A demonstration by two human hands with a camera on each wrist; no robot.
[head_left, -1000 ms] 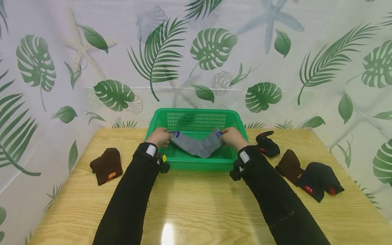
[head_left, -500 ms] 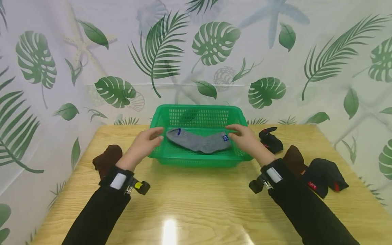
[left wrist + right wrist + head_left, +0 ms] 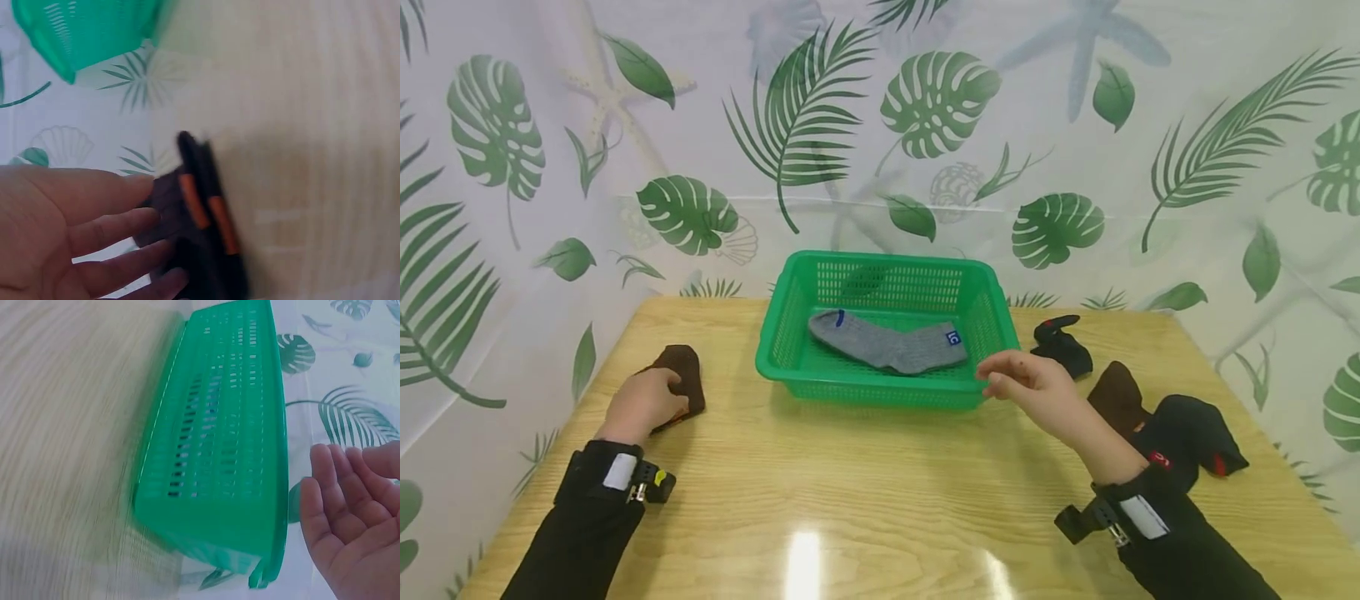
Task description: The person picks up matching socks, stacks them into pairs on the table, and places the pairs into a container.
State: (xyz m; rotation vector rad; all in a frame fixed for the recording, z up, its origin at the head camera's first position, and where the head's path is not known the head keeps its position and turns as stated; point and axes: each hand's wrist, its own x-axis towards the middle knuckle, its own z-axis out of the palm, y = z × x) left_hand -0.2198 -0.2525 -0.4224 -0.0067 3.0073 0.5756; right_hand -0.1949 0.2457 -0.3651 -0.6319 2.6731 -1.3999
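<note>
My left hand [image 3: 642, 407] is at a dark brown sock [image 3: 688, 377] on the left side of the table. In the left wrist view its fingers [image 3: 125, 265] are spread and relaxed along one side of the sock, whose folded cuff carries orange patches. My right hand [image 3: 1039, 388] hovers by the front right corner of a green plastic basket [image 3: 880, 392], holding nothing. Its fingers are loosely bent in the right wrist view. Inside the basket lies a grey sock [image 3: 887, 343] with a blue label, stretched out with a bend in the middle.
Right of the basket is a crumpled black sock [image 3: 1062, 350] with red marks. Nearer, a brown sock [image 3: 1114, 398] lies beside another black sock [image 3: 1198, 433]. Behind the wooden table [image 3: 850, 492] hangs a leaf-patterned cloth [image 3: 865, 125].
Both hands have let go of the grey sock, which now lies in the basket. My left hand has moved left to the brown sock; my right hand has drawn back toward the right.
</note>
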